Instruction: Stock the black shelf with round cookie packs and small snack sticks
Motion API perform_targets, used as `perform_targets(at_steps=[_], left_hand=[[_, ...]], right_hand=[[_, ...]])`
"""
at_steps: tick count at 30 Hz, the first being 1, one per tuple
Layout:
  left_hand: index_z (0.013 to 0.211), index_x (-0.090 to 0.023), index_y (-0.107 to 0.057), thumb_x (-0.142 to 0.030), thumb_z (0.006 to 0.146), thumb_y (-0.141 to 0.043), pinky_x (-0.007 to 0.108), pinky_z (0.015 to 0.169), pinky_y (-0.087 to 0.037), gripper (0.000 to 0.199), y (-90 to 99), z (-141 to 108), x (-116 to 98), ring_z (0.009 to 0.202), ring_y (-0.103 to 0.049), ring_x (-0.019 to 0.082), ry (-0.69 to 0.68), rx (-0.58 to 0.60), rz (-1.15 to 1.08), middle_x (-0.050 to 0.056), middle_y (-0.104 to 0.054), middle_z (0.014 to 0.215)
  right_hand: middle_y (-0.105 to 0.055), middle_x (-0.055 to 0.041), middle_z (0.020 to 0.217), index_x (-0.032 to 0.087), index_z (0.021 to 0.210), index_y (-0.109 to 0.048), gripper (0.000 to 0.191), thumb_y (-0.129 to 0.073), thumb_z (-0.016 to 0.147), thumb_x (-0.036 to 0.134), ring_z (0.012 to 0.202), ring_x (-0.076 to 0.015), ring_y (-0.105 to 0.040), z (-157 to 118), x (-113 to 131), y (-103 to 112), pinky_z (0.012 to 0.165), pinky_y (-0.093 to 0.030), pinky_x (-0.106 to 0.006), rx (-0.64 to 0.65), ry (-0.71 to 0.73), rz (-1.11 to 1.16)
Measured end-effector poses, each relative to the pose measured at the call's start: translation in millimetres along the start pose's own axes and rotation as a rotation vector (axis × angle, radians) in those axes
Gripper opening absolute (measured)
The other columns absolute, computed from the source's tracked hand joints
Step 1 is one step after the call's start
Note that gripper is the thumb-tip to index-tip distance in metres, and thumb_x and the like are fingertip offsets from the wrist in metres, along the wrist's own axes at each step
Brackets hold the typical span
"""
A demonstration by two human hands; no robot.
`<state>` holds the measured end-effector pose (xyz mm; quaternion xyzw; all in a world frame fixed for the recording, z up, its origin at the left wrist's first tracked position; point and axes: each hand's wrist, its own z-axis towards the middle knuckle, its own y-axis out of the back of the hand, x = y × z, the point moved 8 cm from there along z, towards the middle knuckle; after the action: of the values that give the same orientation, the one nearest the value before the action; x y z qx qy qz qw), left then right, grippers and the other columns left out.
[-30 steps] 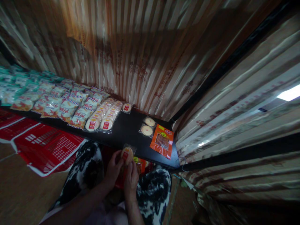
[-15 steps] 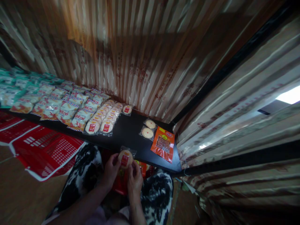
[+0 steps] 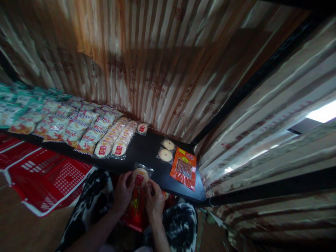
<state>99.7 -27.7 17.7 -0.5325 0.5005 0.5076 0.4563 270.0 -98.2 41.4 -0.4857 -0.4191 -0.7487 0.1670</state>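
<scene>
A round biscuit in a clear wrapper (image 3: 141,177), with a red label, is held up between my two hands at the shelf's front edge. My left hand (image 3: 123,192) pinches its left side. My right hand (image 3: 154,197) has its fingers closed at its lower right edge. Ahead and to the left, two rows of similar wrapped biscuits (image 3: 119,149) overlap on the black shelf (image 3: 141,150). One single wrapped biscuit (image 3: 142,128) lies behind them. Two more wrapped biscuits (image 3: 166,155), pale side up, lie to the right, beside an orange snack packet (image 3: 183,168).
White snack bags (image 3: 88,140) and green bags (image 3: 13,112) fill the shelf's left end. Below stands a red basket (image 3: 52,175); a red container (image 3: 135,210) sits between my knees. Striped curtains (image 3: 157,80) hang behind and at right, with dark frame bars (image 3: 236,98).
The view has tilted slightly, so the shelf sits lower. My right hand has shifted a little to the right along the wrapper's edge; the biscuit stays between both hands.
</scene>
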Motion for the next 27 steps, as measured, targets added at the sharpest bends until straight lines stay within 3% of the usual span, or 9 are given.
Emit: perform_targets(at_steps=[6,12,16,21,27], left_hand=[[0.089,-0.022,-0.064,-0.016,0.065,-0.063,0.035,0.087,-0.042,0.025,-3.7,12,-15,0.090,-0.055,0.023,-0.067,0.021,0.022,0.005,-0.060,0.091],[0.095,-0.021,-0.061,-0.013,0.065,-0.058,0.033,0.081,-0.044,0.031,-10.5,21,-15,0.088,-0.056,0.022,-0.073,0.048,-0.012,0.005,-0.059,0.095],[0.101,-0.021,-0.059,-0.012,0.067,-0.055,0.034,0.084,-0.044,0.035,-16.9,27,-19,0.089,-0.056,0.021,-0.128,0.072,0.039,0.007,-0.058,0.101],[0.105,-0.018,-0.057,-0.012,0.069,-0.051,0.037,0.093,-0.040,0.037,-20.6,38,-20,0.104,-0.051,0.024,-0.236,0.039,0.150,0.010,-0.053,0.111],[0.114,-0.015,-0.048,-0.013,0.072,-0.044,0.044,0.089,-0.044,0.042,-31.8,50,-14,0.102,-0.052,0.023,-0.384,0.042,0.325,0.012,-0.051,0.109]], right_hand=[[-0.067,-0.0028,0.068,0.018,0.082,-0.062,0.019,-0.051,0.076,0.032,0.057,-0.0168,-0.063,16,9,-13,0.053,-0.049,-0.025,0.094,-0.116,0.159],[-0.065,-0.0013,0.061,0.018,0.077,-0.059,0.016,-0.054,0.073,0.033,0.050,-0.0169,-0.063,32,12,-21,0.046,-0.048,-0.024,0.098,-0.177,0.280],[-0.064,-0.0002,0.057,0.018,0.073,-0.058,0.012,-0.056,0.070,0.030,0.046,-0.0155,-0.060,45,13,-24,0.043,-0.046,-0.023,0.052,-0.158,0.271],[-0.063,0.0000,0.056,0.018,0.070,-0.055,0.014,-0.054,0.070,0.032,0.047,-0.0149,-0.060,58,11,-36,0.046,-0.046,-0.023,0.082,-0.173,0.230],[-0.062,0.0010,0.056,0.019,0.069,-0.054,0.011,-0.052,0.068,0.030,0.049,-0.0133,-0.058,71,10,-44,0.050,-0.043,-0.022,0.089,-0.181,0.131]])
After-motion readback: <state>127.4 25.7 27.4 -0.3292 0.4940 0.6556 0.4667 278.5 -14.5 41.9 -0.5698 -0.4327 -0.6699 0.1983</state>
